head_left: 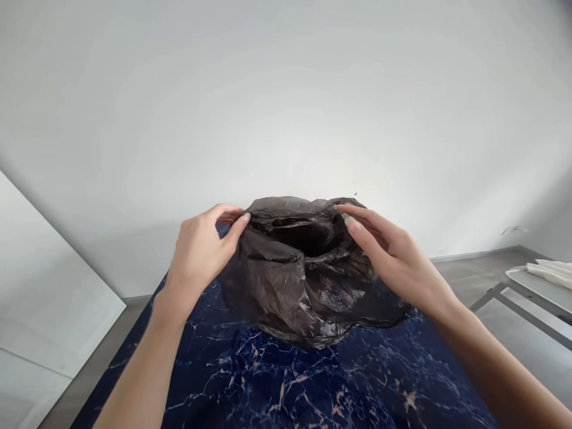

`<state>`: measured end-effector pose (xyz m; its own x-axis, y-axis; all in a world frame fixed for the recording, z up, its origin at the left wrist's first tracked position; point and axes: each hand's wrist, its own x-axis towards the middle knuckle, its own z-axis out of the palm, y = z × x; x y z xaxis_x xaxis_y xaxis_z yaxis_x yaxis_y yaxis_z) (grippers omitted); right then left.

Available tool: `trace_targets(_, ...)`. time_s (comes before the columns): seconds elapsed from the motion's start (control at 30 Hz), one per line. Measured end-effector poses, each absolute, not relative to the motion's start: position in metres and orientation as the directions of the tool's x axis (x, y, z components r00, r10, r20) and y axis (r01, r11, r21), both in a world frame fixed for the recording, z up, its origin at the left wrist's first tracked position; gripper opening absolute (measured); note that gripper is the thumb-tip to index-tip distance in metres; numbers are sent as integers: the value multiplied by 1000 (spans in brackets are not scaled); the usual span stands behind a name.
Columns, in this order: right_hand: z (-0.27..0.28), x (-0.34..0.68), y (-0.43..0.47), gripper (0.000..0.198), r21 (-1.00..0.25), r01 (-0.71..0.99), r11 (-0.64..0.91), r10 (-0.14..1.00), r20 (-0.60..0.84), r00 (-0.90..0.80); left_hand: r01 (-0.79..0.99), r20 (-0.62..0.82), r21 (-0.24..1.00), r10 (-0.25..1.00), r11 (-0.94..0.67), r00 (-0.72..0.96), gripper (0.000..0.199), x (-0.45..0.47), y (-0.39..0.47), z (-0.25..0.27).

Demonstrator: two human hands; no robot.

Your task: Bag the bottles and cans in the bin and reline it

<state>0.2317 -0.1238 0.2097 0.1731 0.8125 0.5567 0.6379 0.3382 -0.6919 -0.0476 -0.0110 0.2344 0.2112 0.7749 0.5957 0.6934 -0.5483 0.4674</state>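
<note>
A crumpled black plastic bag [277, 280] sits on the blue marble-patterned tabletop [286, 381], its mouth gaping upward and folds spreading round it. At the left side of the mouth, my left hand [201, 244] pinches the rim between thumb and fingers. My right hand [393, 250] is at the right side of the mouth, thumb on the near side and fingers over the far side, with the rim between them. The inside of the bag is dark, so I cannot tell what it holds.
Behind the table rises a plain pale wall [286, 107]. A white panel [49, 286] stands at the left. On the right is a grey-framed rack or table [536, 304] with folded white cloth [552, 273] on it, above the grey floor [473, 271].
</note>
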Motion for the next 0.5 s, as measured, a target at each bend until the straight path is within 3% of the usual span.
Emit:
trace_targets(0.1, 211, 239, -101, 46, -756, 529, 387, 820, 545, 178, 623, 555, 598, 821, -504, 132, 40, -46, 11, 222)
trace_targets(0.23, 207, 249, -73, 53, -886, 295, 357, 898, 413, 153, 552, 480, 718, 876, -424, 50, 52, -45, 26, 208)
trace_targets(0.37, 197, 256, -51, 66, -985, 0, 172, 982, 171, 76, 541, 317, 773, 940, -331, 123, 55, -44, 43, 188)
trace_targets(0.5, 182, 252, -38, 70, -979, -204, -18, 999, -24, 28, 565, 237, 762, 948, -316, 211, 41, -46, 63, 168)
